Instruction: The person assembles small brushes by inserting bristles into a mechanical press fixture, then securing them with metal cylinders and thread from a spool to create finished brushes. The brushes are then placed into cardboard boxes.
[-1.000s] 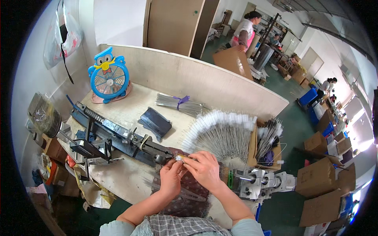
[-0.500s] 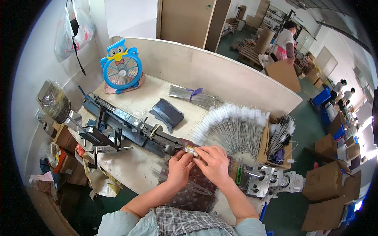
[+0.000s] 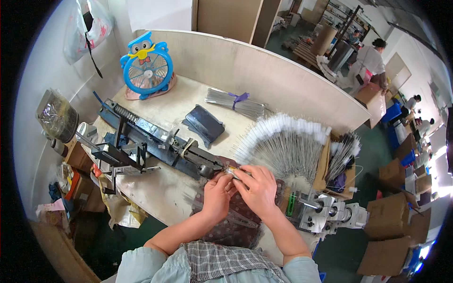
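Note:
My left hand (image 3: 217, 194) and my right hand (image 3: 259, 189) meet at the near end of a long dark metal bench fixture (image 3: 165, 151). Thumb and fingers of the right hand pinch a small pale piece with a yellow patch (image 3: 230, 170), its kind too small to make out. Closed fingers of my left hand lie against the right fingertips; whatever they grip is hidden. Beneath both hands spreads a dark brown dotted cloth (image 3: 236, 226). Right of them stand many thin wire brushes with white tips (image 3: 283, 141), fanned out on the bench.
A blue cartoon-shaped fan (image 3: 148, 73), a dark pouch (image 3: 205, 123) and a tied wire bundle (image 3: 236, 101) lie along the back. A silver clamp-like machine (image 3: 332, 214) and a green-handled tool (image 3: 290, 204) are at right, near a cardboard box (image 3: 322, 165). A low partition (image 3: 283, 75) borders the bench.
My hands stay together at the fixture's end, fingers shifted slightly around the small piece. The view has tilted a little. In the background, a person with cardboard appears farther right.

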Demonstrator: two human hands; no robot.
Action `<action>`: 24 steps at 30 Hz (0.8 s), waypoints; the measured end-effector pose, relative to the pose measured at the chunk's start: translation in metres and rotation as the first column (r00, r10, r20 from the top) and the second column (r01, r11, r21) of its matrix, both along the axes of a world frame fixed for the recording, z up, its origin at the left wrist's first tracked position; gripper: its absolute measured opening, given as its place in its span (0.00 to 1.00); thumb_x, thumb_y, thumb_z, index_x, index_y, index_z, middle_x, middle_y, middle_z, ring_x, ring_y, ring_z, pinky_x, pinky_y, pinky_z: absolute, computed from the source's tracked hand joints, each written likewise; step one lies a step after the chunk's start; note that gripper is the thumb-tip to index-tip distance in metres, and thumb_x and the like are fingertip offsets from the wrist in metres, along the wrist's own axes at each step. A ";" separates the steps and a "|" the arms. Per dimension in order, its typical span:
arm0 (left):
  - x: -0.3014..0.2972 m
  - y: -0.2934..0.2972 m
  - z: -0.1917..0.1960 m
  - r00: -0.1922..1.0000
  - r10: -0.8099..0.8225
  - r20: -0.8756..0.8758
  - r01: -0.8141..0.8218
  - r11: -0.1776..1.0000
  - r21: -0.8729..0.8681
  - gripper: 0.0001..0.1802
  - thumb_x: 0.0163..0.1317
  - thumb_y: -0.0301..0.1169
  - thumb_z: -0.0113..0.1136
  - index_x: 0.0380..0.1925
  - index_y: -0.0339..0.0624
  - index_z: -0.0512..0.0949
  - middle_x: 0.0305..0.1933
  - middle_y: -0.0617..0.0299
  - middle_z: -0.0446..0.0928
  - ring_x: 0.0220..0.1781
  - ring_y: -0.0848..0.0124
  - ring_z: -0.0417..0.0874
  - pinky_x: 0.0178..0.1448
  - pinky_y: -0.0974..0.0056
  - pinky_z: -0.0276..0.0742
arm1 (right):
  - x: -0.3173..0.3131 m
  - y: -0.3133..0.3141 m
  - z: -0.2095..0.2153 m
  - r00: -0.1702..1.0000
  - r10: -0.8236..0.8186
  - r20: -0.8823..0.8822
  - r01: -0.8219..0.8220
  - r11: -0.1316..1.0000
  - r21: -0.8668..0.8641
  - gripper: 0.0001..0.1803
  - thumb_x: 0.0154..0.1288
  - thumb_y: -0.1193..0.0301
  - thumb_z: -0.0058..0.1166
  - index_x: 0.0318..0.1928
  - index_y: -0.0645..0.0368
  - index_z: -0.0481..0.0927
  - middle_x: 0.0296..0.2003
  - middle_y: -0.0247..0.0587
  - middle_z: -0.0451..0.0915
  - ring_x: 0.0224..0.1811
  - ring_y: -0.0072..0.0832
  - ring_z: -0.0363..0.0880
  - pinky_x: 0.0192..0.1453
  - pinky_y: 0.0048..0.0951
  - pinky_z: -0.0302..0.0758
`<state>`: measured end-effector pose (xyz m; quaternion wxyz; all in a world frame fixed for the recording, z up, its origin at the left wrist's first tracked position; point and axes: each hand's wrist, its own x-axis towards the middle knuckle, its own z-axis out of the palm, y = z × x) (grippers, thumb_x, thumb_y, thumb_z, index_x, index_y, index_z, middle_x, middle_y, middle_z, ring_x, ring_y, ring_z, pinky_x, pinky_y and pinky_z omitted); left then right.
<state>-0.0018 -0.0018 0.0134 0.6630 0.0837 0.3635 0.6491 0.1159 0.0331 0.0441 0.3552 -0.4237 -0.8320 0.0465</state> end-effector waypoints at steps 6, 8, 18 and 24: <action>0.001 0.002 0.001 0.997 0.005 0.071 -0.003 1.000 -0.020 0.05 0.64 0.29 0.51 0.36 0.41 0.74 0.38 0.65 0.77 0.41 0.76 0.78 0.47 0.67 0.74 | 0.002 0.002 -0.003 1.000 0.003 -0.018 -0.003 1.000 0.018 0.16 0.47 0.70 0.64 0.41 0.51 0.82 0.40 0.29 0.79 0.42 0.29 0.75 0.44 0.33 0.70; 0.002 -0.001 -0.001 0.999 0.005 0.050 -0.005 1.000 -0.009 0.05 0.64 0.29 0.51 0.36 0.40 0.73 0.38 0.64 0.76 0.41 0.75 0.78 0.48 0.65 0.74 | 0.002 0.000 -0.004 1.000 -0.018 -0.024 0.018 1.000 0.014 0.17 0.47 0.70 0.64 0.41 0.52 0.82 0.40 0.29 0.78 0.42 0.29 0.76 0.44 0.33 0.70; 0.002 0.002 -0.001 0.999 -0.003 -0.041 0.003 1.000 0.001 0.03 0.61 0.26 0.54 0.34 0.41 0.72 0.37 0.63 0.76 0.39 0.74 0.78 0.47 0.66 0.73 | 0.007 -0.002 -0.008 0.999 -0.042 0.029 0.040 0.996 0.085 0.16 0.45 0.70 0.65 0.39 0.51 0.82 0.39 0.29 0.78 0.40 0.29 0.76 0.44 0.32 0.69; 0.001 0.004 -0.003 0.999 -0.026 -0.039 0.025 1.000 -0.011 0.04 0.62 0.29 0.53 0.35 0.41 0.72 0.40 0.63 0.77 0.42 0.73 0.78 0.49 0.65 0.73 | 0.007 -0.001 -0.006 0.999 -0.038 0.034 0.036 0.997 0.073 0.15 0.45 0.69 0.65 0.39 0.51 0.82 0.38 0.28 0.79 0.40 0.29 0.76 0.45 0.31 0.69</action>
